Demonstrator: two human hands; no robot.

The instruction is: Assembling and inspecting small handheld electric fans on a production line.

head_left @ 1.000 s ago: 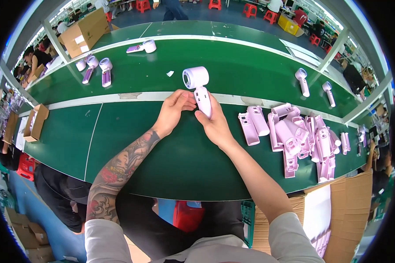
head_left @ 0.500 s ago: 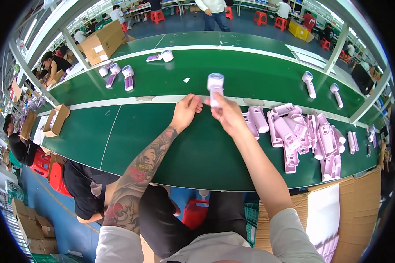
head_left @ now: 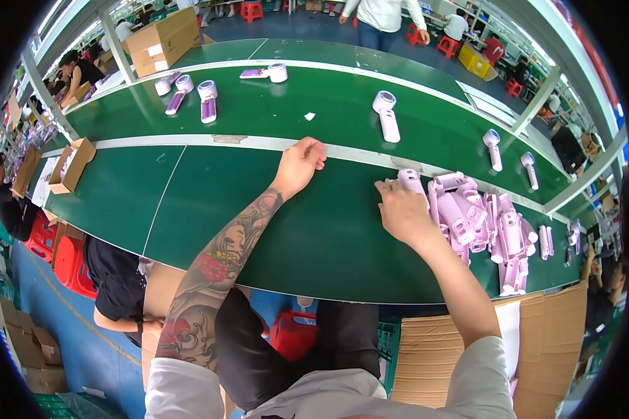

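My right hand (head_left: 405, 213) lies over the left end of a pile of lilac plastic casing halves (head_left: 472, 216). Its fingers are spread and touch the nearest casing (head_left: 411, 180), and the palm hides part of the pile. My left hand (head_left: 300, 165) rests by the white rail with its fingers curled in and nothing visible in them. Beyond the rail, a lilac handheld fan (head_left: 388, 126) lies on the green belt, apart from both hands.
More handheld fans lie along the belt, two at right (head_left: 493, 150) and several at left (head_left: 208, 101). A small cardboard box (head_left: 72, 165) sits at the table's left end. A large carton (head_left: 162, 43) stands at the back left. One person sits at my left; another stands beyond the belt.
The handheld fan has left my right hand and now lies on the belt. That hand has moved right and nearer, onto the casings. My left hand stays by the rail.
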